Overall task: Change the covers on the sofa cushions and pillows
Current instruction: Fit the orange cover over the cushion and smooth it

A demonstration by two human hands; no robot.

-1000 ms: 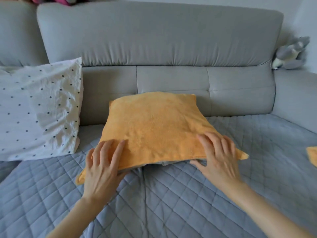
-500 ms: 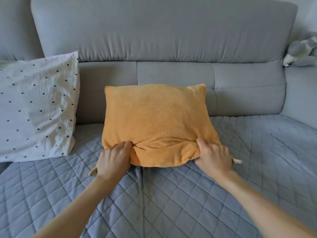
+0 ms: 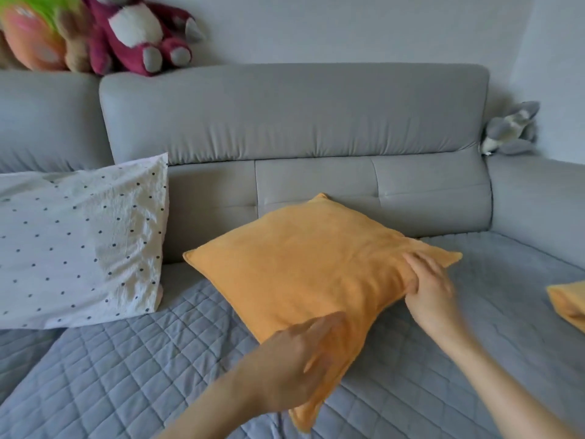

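An orange cushion [image 3: 304, 267] lies turned like a diamond on the quilted grey sofa seat [image 3: 126, 375], one corner toward the backrest. My left hand [image 3: 297, 365] grips its near corner, fingers blurred against the fabric. My right hand [image 3: 427, 286] pinches the cushion's right edge, close to the right corner. A white pillow with black dots [image 3: 79, 245] leans against the backrest at the left. More orange fabric [image 3: 569, 305] lies at the right edge of the view.
The grey sofa backrest [image 3: 294, 112] runs across the view, with an armrest section at the right. Plush toys [image 3: 133, 30] sit on top of the backrest at the upper left. A grey plush toy [image 3: 509, 128] sits in the right corner.
The cushion has been turned from square-on to a diamond position and shifted right. Both hands moved with it, still gripping. The view tilted up, showing the toys.
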